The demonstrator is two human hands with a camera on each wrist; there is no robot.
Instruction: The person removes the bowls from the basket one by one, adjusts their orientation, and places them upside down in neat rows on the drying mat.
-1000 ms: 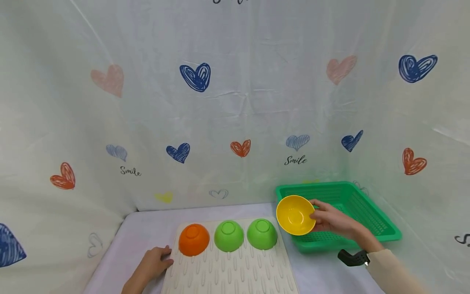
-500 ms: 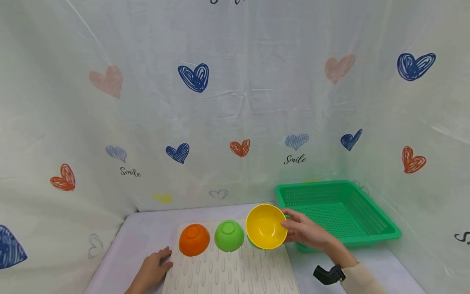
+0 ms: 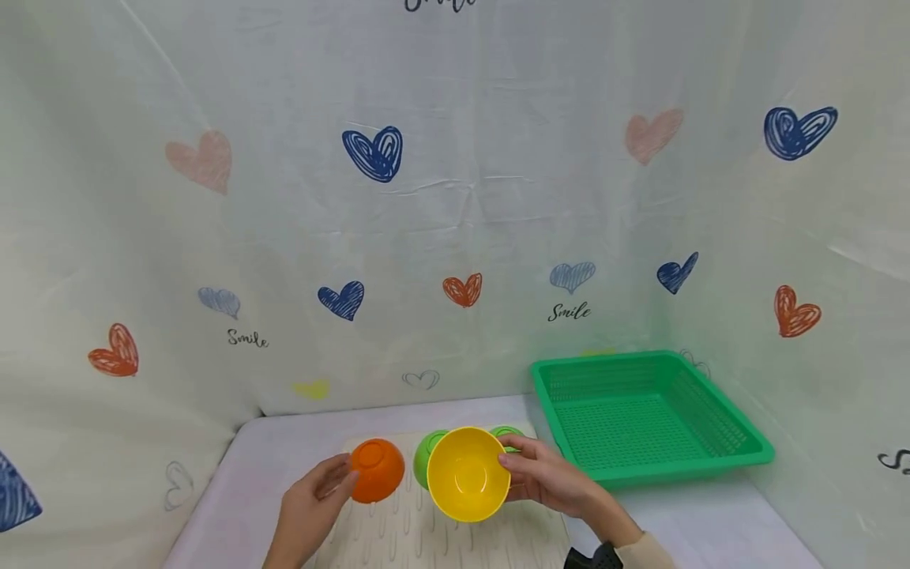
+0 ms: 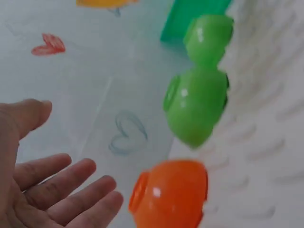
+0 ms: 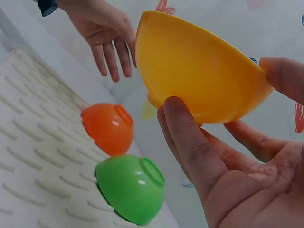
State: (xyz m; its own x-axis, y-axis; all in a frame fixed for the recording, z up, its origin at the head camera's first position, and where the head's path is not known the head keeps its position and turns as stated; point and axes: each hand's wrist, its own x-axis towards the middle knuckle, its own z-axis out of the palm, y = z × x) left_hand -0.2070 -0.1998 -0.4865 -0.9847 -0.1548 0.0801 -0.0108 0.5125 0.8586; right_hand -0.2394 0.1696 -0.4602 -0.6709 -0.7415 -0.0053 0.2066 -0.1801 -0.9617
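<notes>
My right hand point(image 3: 550, 484) holds a yellow bowl point(image 3: 468, 474) by its side, its inside facing the head camera. In the right wrist view, the thumb lies at the rim and fingers point(image 5: 190, 137) support the underside. Raised above the mat, my left hand point(image 3: 307, 510) has its fingers extended and holds nothing; the left wrist view shows it apart from the orange bowl point(image 4: 173, 194). That bowl stands upside down on the white ridged mat point(image 3: 398, 541). Two green bowls, one point(image 3: 422, 458) beside it and another point(image 3: 506, 431) farther right, are upside down too, partly hidden by the yellow one.
A green perforated basket point(image 3: 650, 474) stands at the right, behind the mat. A white sheet point(image 3: 462, 197) printed with hearts hangs behind the table point(image 3: 249, 474) and along its sides.
My right hand has carried the yellow bowl left from over the basket to above the mat. My left hand has left the mat's edge and risen toward the orange bowl.
</notes>
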